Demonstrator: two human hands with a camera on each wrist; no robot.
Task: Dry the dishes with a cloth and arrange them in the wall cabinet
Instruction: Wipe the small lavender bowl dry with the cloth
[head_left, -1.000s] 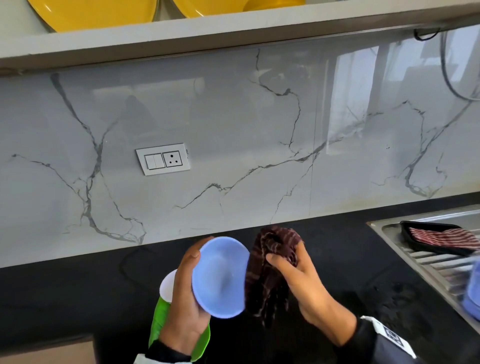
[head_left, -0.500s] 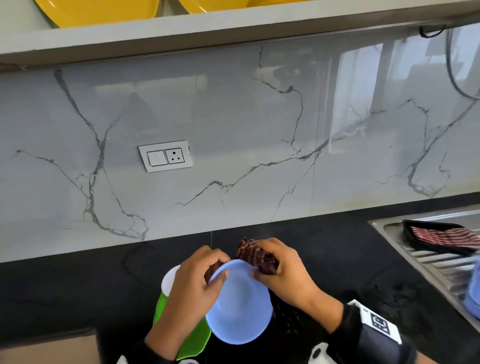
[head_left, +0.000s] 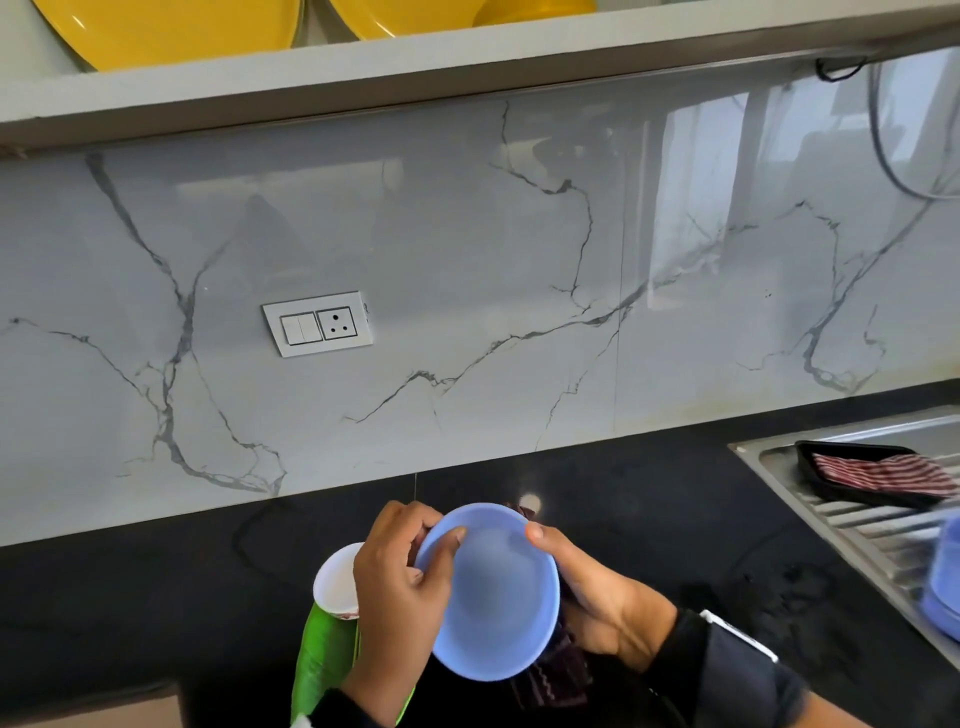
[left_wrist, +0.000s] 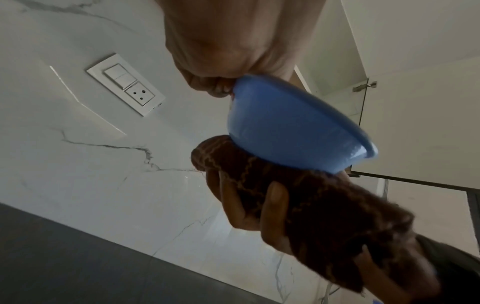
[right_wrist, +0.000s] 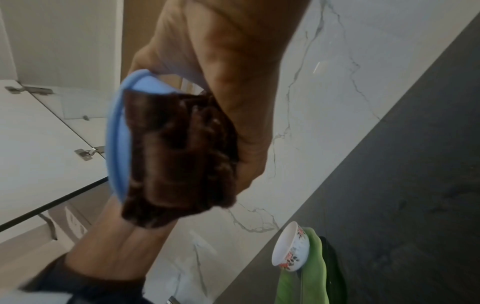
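A light blue bowl (head_left: 493, 592) is held above the black counter with its hollow facing up towards me. My left hand (head_left: 415, 551) pinches its left rim, thumb inside. Under the bowl on the right, my right hand (head_left: 571, 566) grips a dark brown patterned cloth (head_left: 556, 670) and presses it against the outside. The left wrist view shows the bowl (left_wrist: 293, 125) resting on the cloth (left_wrist: 337, 216), with fingers (left_wrist: 275, 205) curled round the cloth. In the right wrist view the bunched cloth (right_wrist: 179, 160) covers the bowl's (right_wrist: 116, 131) underside.
A white floral cup (head_left: 337, 577) stands on a green plate (head_left: 322, 660) just left of my hands. Yellow plates (head_left: 171, 26) sit on the cabinet shelf (head_left: 467, 57) overhead. At right, the steel drainboard (head_left: 857, 519) holds a black tray with a striped cloth (head_left: 878, 473) and more blue bowls (head_left: 945, 587).
The bowl has turned from edge-on to hollow-up and sunk a little. My right hand has carried the cloth from the top rim to the bowl's underside.
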